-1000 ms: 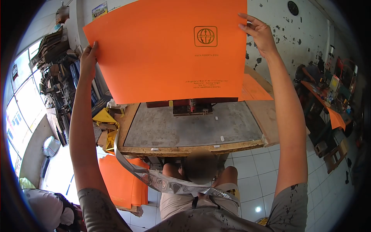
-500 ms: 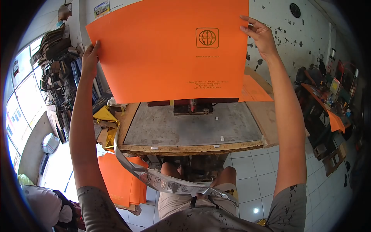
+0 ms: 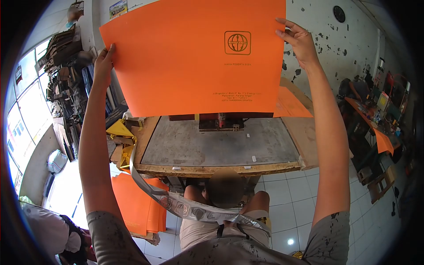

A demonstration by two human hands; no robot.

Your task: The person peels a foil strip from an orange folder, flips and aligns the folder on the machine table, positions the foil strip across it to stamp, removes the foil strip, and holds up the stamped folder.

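Both arms are raised, holding up a large orange sheet (image 3: 176, 66) over the worktable. A dark globe logo and small lines of lettering are printed on its right half. My left hand (image 3: 104, 64) pinches the left edge near the upper corner. On the opposite side, my right hand (image 3: 300, 42) grips the right edge between thumb and fingers. Below the sheet, a grey metal plate (image 3: 185, 145) lies on the wooden table, with part of a press head (image 3: 221, 123) showing; the sheet hides what is above. A used silver foil strip (image 3: 181, 206) hangs across my lap.
More orange sheets (image 3: 291, 104) lie at the table's right back. A stack of orange sheets (image 3: 137, 207) sits low on my left, below gold foil (image 3: 121, 129). Dark piled materials (image 3: 66, 84) line the left wall. A cluttered bench (image 3: 371, 119) stands right.
The orange sheet stays raised in both hands, nearly still, and the view has shifted slightly. A blurred dark round shape now shows below the table's front edge, between my knees.
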